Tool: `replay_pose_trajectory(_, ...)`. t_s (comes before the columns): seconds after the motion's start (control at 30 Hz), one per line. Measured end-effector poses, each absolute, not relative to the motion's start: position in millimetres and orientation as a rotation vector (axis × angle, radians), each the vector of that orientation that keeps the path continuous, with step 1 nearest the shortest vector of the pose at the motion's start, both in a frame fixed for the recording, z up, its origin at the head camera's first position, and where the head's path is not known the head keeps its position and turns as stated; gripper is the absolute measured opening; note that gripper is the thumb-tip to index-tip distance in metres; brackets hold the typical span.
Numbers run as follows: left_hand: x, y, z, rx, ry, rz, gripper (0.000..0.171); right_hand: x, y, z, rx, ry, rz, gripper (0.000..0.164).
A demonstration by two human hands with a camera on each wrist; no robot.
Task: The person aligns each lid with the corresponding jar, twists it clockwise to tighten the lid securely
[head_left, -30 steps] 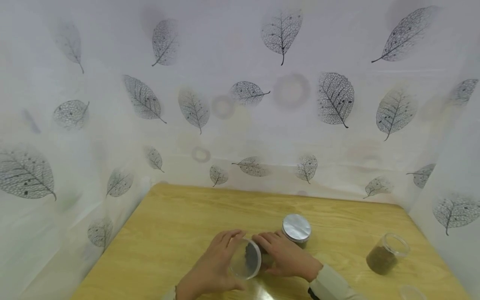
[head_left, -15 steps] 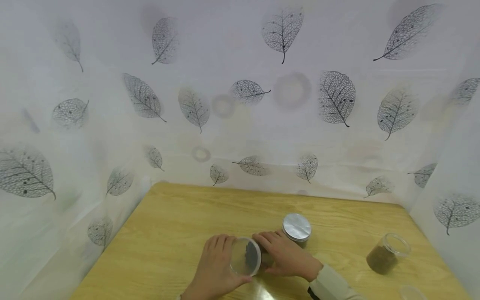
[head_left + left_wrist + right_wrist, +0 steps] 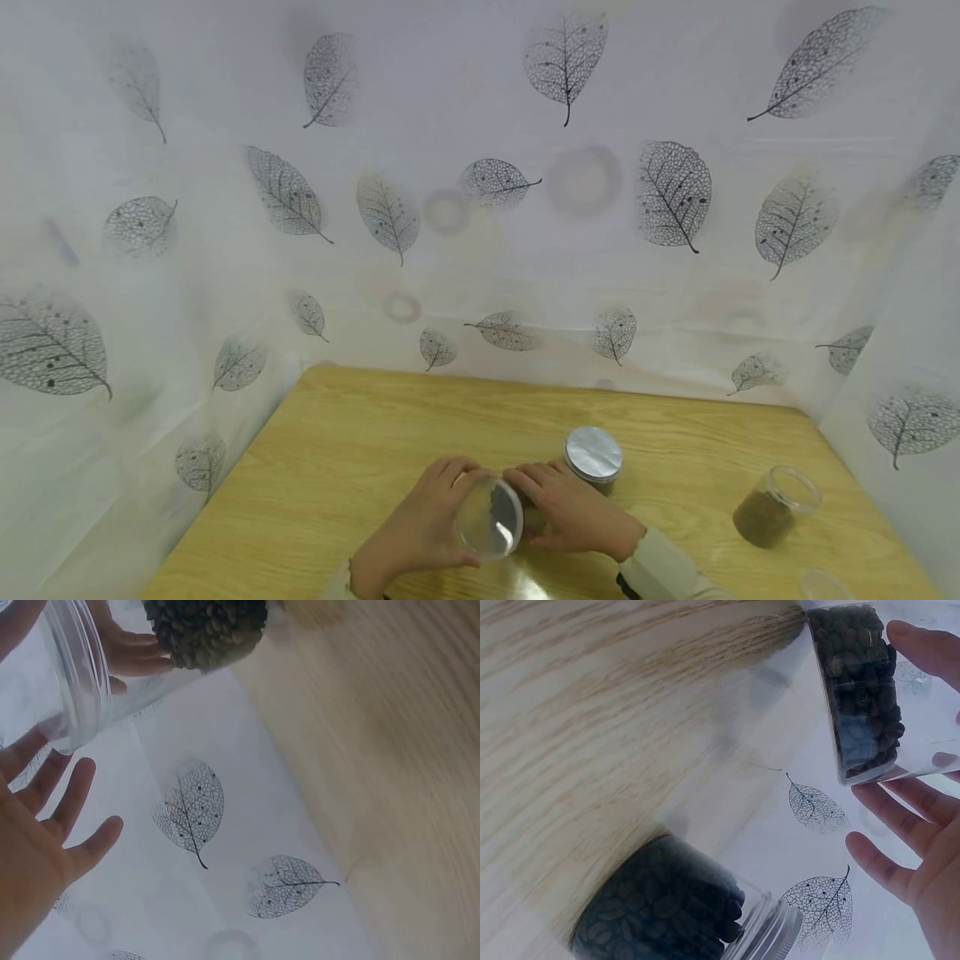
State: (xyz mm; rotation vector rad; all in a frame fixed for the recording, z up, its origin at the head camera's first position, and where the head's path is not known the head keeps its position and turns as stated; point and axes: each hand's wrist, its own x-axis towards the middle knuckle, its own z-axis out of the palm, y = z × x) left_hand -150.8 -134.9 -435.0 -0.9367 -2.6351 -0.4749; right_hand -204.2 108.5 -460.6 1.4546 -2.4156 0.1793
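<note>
A clear jar (image 3: 534, 518), tipped with its mouth toward the left, holds dark coffee beans (image 3: 206, 634) near its base. My right hand (image 3: 573, 512) grips the jar's body, fingers over the far side and thumb on the near side. At the jar's mouth sits a round clear lid (image 3: 480, 521). My left hand (image 3: 423, 525) curves its fingers and thumb round the lid's edge. In the left wrist view several fingertips (image 3: 82, 776) stand off from the rim. Just beyond my right hand stands a second jar of coffee beans with a silver lid (image 3: 594, 454).
At the right, a clear jar (image 3: 765, 515) without a visible lid holds brown contents. A clear disc (image 3: 823, 586) lies near the front right, partly cut off. Leaf-printed sheeting (image 3: 465, 258) encloses the back and sides of the wooden table (image 3: 360, 433).
My left hand let its hold on the lid shift, turned over the rim with thumb forward, then drew back to a grip from the left. The right hand and the jar stay nearly still.
</note>
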Motion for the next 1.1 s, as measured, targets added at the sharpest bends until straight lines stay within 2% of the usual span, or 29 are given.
replay_pose_trajectory(0.27,-154,-137,-430,-0.966,-2.719,-0.532,0.103,-205,109,-463,1.448,-2.427,0.188,0.085)
replay_pose_trajectory(0.47,-145,-129,-439,-0.766,-2.678,-0.510,0.114,-204,111,-465,1.406,-2.468,0.186,0.089)
replay_pose_trajectory(0.63,-137,-116,-445,-0.558,-2.542,-0.405,0.106,-203,112,-465,1.357,-2.495,0.190,0.094)
replay_pose_trajectory(0.8,-133,-110,-445,-0.456,-2.582,-0.426,0.093,-202,112,-464,1.359,-2.479,0.200,0.095)
replay_pose_trajectory(0.9,-133,-110,-444,-0.461,-2.602,-0.427,0.089,-202,112,-464,1.357,-2.475,0.178,0.096)
replay_pose_trajectory(1.1,-139,-115,-447,-0.569,-2.516,-0.367,0.094,-204,110,-462,1.348,-2.481,0.139,0.096)
